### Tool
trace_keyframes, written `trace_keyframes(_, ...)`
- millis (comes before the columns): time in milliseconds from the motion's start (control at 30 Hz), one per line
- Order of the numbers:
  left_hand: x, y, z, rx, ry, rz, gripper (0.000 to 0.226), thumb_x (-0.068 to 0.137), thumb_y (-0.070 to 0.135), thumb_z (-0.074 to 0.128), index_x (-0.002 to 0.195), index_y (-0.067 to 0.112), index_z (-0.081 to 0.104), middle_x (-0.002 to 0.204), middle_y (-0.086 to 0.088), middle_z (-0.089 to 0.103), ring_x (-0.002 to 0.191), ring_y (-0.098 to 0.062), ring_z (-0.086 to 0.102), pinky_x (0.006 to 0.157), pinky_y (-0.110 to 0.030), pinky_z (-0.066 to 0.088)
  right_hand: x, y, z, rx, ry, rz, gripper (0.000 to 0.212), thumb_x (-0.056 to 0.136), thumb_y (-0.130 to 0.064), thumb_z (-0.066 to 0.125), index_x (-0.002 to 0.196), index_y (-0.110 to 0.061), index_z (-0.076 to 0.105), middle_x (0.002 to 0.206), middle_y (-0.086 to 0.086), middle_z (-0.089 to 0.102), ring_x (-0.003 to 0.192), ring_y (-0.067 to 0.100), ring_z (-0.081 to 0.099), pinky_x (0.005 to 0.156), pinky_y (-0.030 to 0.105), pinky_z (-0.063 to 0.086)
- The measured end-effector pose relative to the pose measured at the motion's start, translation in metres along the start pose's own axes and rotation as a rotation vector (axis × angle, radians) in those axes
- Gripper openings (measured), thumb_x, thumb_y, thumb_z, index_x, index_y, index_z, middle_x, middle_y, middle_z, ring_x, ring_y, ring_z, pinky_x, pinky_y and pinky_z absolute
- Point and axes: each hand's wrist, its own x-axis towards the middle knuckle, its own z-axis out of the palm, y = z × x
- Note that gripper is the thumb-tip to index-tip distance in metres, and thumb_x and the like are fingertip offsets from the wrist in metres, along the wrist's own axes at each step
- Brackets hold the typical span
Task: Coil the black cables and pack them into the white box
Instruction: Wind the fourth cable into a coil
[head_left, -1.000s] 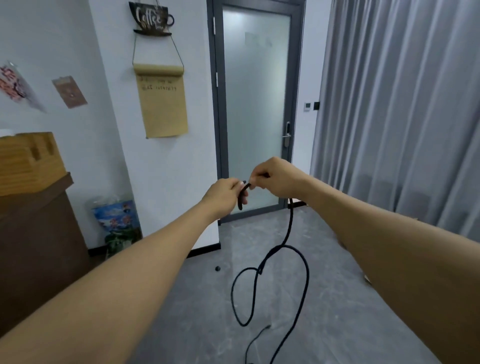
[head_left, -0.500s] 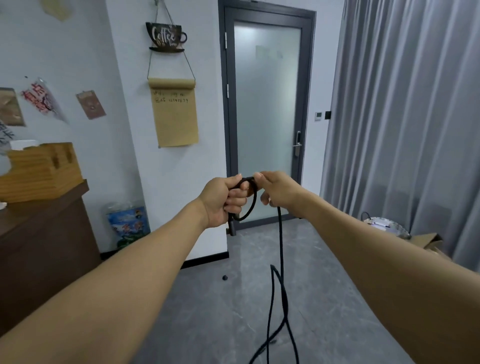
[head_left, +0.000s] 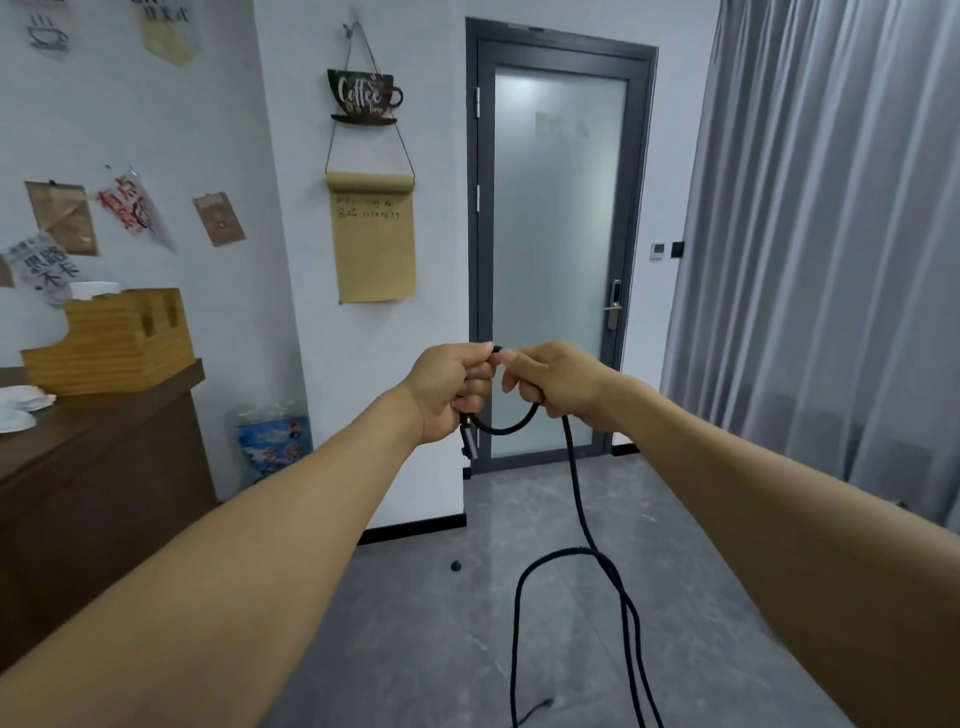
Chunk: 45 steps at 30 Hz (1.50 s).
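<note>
A black cable (head_left: 575, 483) hangs from both hands at chest height in front of a glass door. My left hand (head_left: 451, 391) is closed around a small loop of it, and the plug end (head_left: 468, 439) dangles just below that fist. Touching it on the right, my right hand (head_left: 551, 379) pinches the same cable at the top of the loop. From the right hand the cable drops to the floor, where it makes a big loose loop (head_left: 524, 587) and runs out of the bottom edge. The white box is not in view.
A dark wooden counter (head_left: 104, 467) with a wooden block and white dishes stands at the left. A frosted glass door (head_left: 556, 260) is straight ahead, grey curtains (head_left: 831, 260) at the right. A colourful bag (head_left: 272, 441) leans on the wall. A small black object (head_left: 456, 566) lies on the grey floor.
The view has tilted up slightly. My hands stay together while the small loop in the left hand has grown, and the hanging cable has shifted into a wider loop on the floor.
</note>
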Motion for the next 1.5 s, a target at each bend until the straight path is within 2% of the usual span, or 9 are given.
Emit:
trace_keyframes(200,-0.001,0.006,-0.010,-0.106,0.028,0.025,0.030,0.100,0.013,0.034,0.075,0.008,0.049,0.044,0.009,0.030,0.034,-0.002,0.022,0.034,-0.013,0.015,-0.001,0.015,0.001,0.308,-0.007,-0.057,0.036,0.102,-0.028,0.035,0.088,-0.009,0.062,0.071,0.002,0.061,0.050,0.009,0.038,0.048,0.019,0.031)
trace_keyframes(400,0.003,0.007,-0.017,-0.105,0.063,0.065,0.031,0.101,0.013,0.032,0.079,0.007,0.052,0.043,0.010,0.030,0.033,-0.001,0.023,0.033,-0.012,0.015,0.005,0.022,0.002,0.140,0.083,-0.055,0.040,0.101,-0.027,0.039,0.097,0.002,0.066,0.081,0.008,0.066,0.057,0.010,0.048,0.052,0.017,0.043)
trace_keyframes(567,0.008,0.008,-0.017,0.040,0.046,0.029,0.040,0.102,0.031,0.035,0.075,0.009,0.054,0.043,0.010,0.028,0.033,-0.002,0.020,0.033,-0.013,0.015,0.012,0.013,0.003,0.039,0.137,-0.050,0.037,0.102,-0.024,0.037,0.101,0.001,0.064,0.084,0.013,0.068,0.055,0.012,0.043,0.052,0.021,0.038)
trace_keyframes(733,0.016,0.010,-0.015,-0.005,0.072,0.039,0.044,0.102,0.038,0.033,0.070,0.013,0.049,0.044,0.010,0.027,0.033,-0.002,0.020,0.032,-0.014,0.014,0.018,-0.002,0.002,0.090,0.060,-0.010,0.032,0.103,-0.021,0.032,0.091,-0.012,0.060,0.073,0.008,0.065,0.050,0.012,0.038,0.046,0.021,0.030)
trace_keyframes(933,0.026,0.013,-0.016,-0.028,0.088,0.025,0.039,0.102,0.028,0.034,0.066,0.015,0.042,0.043,0.010,0.029,0.032,-0.003,0.020,0.032,-0.015,0.012,0.031,0.000,0.006,0.362,0.071,0.083,0.045,0.101,-0.042,0.031,0.078,-0.012,0.055,0.060,-0.001,0.044,0.046,0.010,0.027,0.043,0.021,0.021)
trace_keyframes(1033,0.030,0.011,-0.023,-0.086,0.061,0.016,0.038,0.101,0.026,0.034,0.066,0.014,0.043,0.046,0.009,0.026,0.033,-0.003,0.019,0.032,-0.015,0.012,0.033,0.008,0.008,0.503,0.023,0.130,0.044,0.099,-0.044,0.035,0.076,-0.012,0.054,0.059,-0.001,0.045,0.046,0.010,0.029,0.044,0.021,0.023)
trace_keyframes(1200,0.037,0.011,-0.030,-0.153,0.026,-0.009,0.037,0.100,0.025,0.034,0.066,0.014,0.043,0.048,0.008,0.026,0.033,-0.004,0.018,0.032,-0.016,0.012,0.042,0.020,0.013,0.518,-0.006,0.120,0.048,0.098,-0.047,0.035,0.071,-0.013,0.054,0.058,-0.001,0.052,0.050,0.012,0.034,0.047,0.023,0.025)
trace_keyframes(1367,0.042,0.011,-0.034,-0.119,0.056,0.008,0.037,0.099,0.022,0.032,0.063,0.017,0.037,0.045,0.009,0.025,0.032,-0.005,0.017,0.033,-0.017,0.010,0.057,0.010,0.019,0.549,0.018,0.148,0.053,0.096,-0.053,0.034,0.058,-0.017,0.034,0.047,-0.005,0.030,0.052,0.012,0.017,0.043,0.022,0.018)
trace_keyframes(1500,0.047,0.013,-0.037,-0.049,0.077,0.011,0.038,0.100,0.020,0.031,0.062,0.018,0.035,0.044,0.009,0.025,0.033,-0.005,0.016,0.035,-0.018,0.010,0.065,0.010,0.022,0.548,0.056,0.172,0.052,0.095,-0.053,0.036,0.057,-0.021,0.024,0.047,-0.006,0.024,0.054,0.013,0.012,0.043,0.022,0.014)
